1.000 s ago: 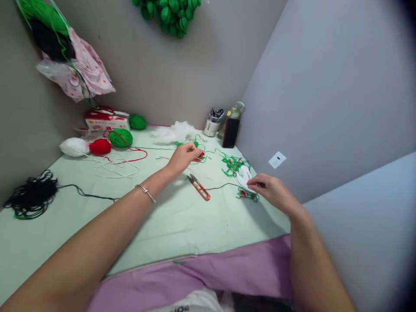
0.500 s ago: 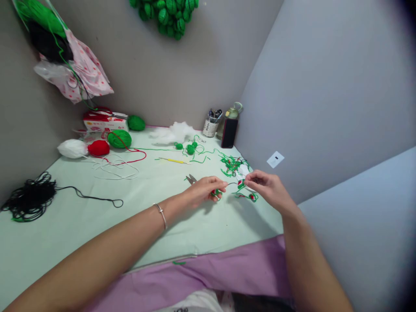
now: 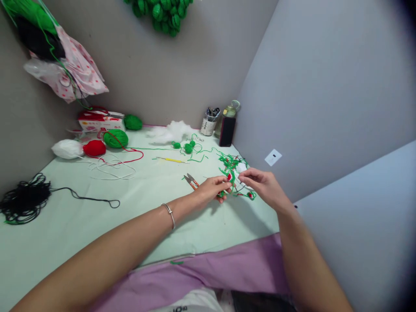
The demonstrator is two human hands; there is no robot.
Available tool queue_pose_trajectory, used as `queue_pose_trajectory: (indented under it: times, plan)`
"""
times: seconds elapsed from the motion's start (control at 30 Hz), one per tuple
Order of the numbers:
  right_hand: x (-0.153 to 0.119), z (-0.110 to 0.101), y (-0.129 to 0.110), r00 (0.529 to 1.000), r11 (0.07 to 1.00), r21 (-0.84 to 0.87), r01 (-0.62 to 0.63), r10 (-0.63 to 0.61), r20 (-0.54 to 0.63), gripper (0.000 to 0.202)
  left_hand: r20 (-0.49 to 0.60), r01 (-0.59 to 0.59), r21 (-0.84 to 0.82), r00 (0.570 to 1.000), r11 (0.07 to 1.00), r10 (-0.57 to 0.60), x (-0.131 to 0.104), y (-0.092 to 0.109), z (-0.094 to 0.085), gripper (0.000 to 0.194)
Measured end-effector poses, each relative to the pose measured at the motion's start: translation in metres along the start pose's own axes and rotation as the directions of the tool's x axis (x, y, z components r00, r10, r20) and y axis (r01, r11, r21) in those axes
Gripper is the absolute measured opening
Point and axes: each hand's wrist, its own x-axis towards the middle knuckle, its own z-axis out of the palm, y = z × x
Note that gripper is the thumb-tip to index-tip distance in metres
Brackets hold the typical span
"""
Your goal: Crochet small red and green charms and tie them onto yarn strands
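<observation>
My left hand (image 3: 214,189) is closed on a small crocheted piece (image 3: 230,177) in red, white and green, pinched between thumb and fingers. Another green bit shows under its curled fingers. To the right, my right hand (image 3: 260,184) is closed in a pinch; what sits between its fingertips is too small to make out. A dark strand runs between the hands. Scissors with orange handles (image 3: 191,182) lie just behind my left wrist. A small red and green piece (image 3: 250,195) rests on the table below my right fingertips.
Green yarn scraps (image 3: 230,162) lie behind the hands. A phone (image 3: 227,131) leans by a bottle and pen cup (image 3: 208,124). A yellow crochet hook (image 3: 173,160), white stuffing (image 3: 173,132), yarn balls (image 3: 116,138) and black yarn (image 3: 24,199) are farther left.
My left hand has moved right and now grips the red, white and green piece, which was by my right fingertips. My right hand has shifted slightly left. More of the scissors shows.
</observation>
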Motion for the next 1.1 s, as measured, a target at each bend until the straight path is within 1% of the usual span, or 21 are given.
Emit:
queue_pose_trajectory:
  times: [0.07,0.1,0.17,0.2,0.27,0.3,0.33,0.37,0.43,0.5,0.53,0.57,0.63,0.7,0.77,0.87,0.93,1.0,1.1]
  plan:
    - [-0.006,-0.004,0.011,1.000,0.977,-0.214,-0.010,0.009,-0.008,0.027,0.010,0.014,0.023,1.000,1.000,-0.014,-0.003,0.001,-0.004,0.030]
    - [-0.009,-0.005,0.018,1.000,0.944,-0.329,-0.023,0.025,0.004,0.024,0.008,0.020,0.037,1.000,0.999,-0.020,-0.005,0.001,-0.007,0.028]
    - [-0.015,-0.007,0.033,0.994,0.852,-0.521,-0.060,0.097,0.045,0.017,-0.009,0.027,0.061,1.000,0.998,-0.026,-0.009,0.001,-0.012,0.024]
    - [-0.017,-0.007,0.040,0.987,0.805,-0.588,-0.082,0.147,0.064,0.015,-0.015,0.030,0.071,0.999,0.997,-0.029,-0.011,0.001,-0.015,0.023]
    - [-0.021,-0.008,0.050,0.967,0.733,-0.668,-0.126,0.242,0.083,0.013,-0.020,0.043,0.080,0.999,0.996,-0.041,-0.015,0.001,-0.021,0.020]
    - [-0.023,-0.008,0.052,0.959,0.717,-0.681,-0.147,0.272,0.079,0.015,-0.018,0.057,0.072,0.998,0.996,-0.056,-0.017,0.001,-0.024,0.019]
    - [-0.024,-0.010,0.052,0.957,0.721,-0.674,-0.163,0.283,0.071,0.018,-0.011,0.074,0.053,0.997,0.996,-0.074,-0.019,0.001,-0.026,0.018]
    - [-0.025,-0.011,0.049,0.960,0.746,-0.643,-0.171,0.272,0.061,0.020,0.000,0.094,0.024,0.996,0.995,-0.094,-0.021,0.002,-0.029,0.017]
    - [-0.025,-0.015,0.037,0.980,0.849,-0.506,-0.153,0.197,0.034,0.021,0.018,0.129,-0.047,0.992,0.991,-0.128,-0.025,0.003,-0.034,0.016]
    - [-0.023,-0.017,0.018,0.993,0.959,-0.266,-0.097,0.110,0.032,0.023,0.021,0.138,-0.097,0.990,0.986,-0.137,-0.030,0.004,-0.039,0.017]
    - [-0.021,-0.016,0.008,0.995,0.990,-0.119,-0.075,0.082,0.053,0.025,0.018,0.135,-0.106,0.991,0.985,-0.134,-0.032,0.005,-0.042,0.017]
    - [-0.018,-0.013,-0.002,0.995,0.998,0.026,-0.061,0.059,0.083,0.028,0.014,0.130,-0.103,0.991,0.986,-0.130,-0.035,0.007,-0.045,0.017]
    - [-0.007,-0.002,-0.022,0.991,0.964,0.259,-0.054,0.021,0.129,0.028,0.004,0.113,-0.067,0.994,0.991,-0.113,-0.043,0.011,-0.052,0.017]
    - [0.006,0.015,-0.039,0.985,0.922,0.385,-0.046,-0.023,0.173,0.026,-0.002,0.100,-0.007,0.995,0.995,-0.100,-0.052,0.017,-0.060,0.016]
    - [0.021,0.035,-0.055,0.973,0.892,0.451,-0.036,-0.072,0.220,0.025,-0.009,0.077,0.058,0.997,0.995,-0.077,-0.062,0.024,-0.069,0.015]
    - [0.041,0.066,-0.072,0.942,0.881,0.471,-0.045,-0.119,0.313,0.025,-0.049,0.017,0.091,0.999,0.996,-0.012,-0.077,0.035,-0.084,0.015]
    - [0.052,0.085,-0.079,0.923,0.880,0.472,-0.043,-0.146,0.356,0.024,-0.096,-0.033,0.064,0.995,0.997,0.039,-0.087,0.041,-0.094,0.017]
    - [0.060,0.102,-0.083,0.912,0.876,0.481,-0.040,-0.165,0.375,0.025,-0.131,-0.073,0.021,0.988,0.997,0.076,-0.095,0.044,-0.103,0.021]
    - [0.069,0.120,-0.088,0.906,0.872,0.486,-0.056,-0.161,0.392,0.025,-0.187,-0.107,-0.034,0.977,0.994,0.099,-0.102,0.043,-0.113,0.019]
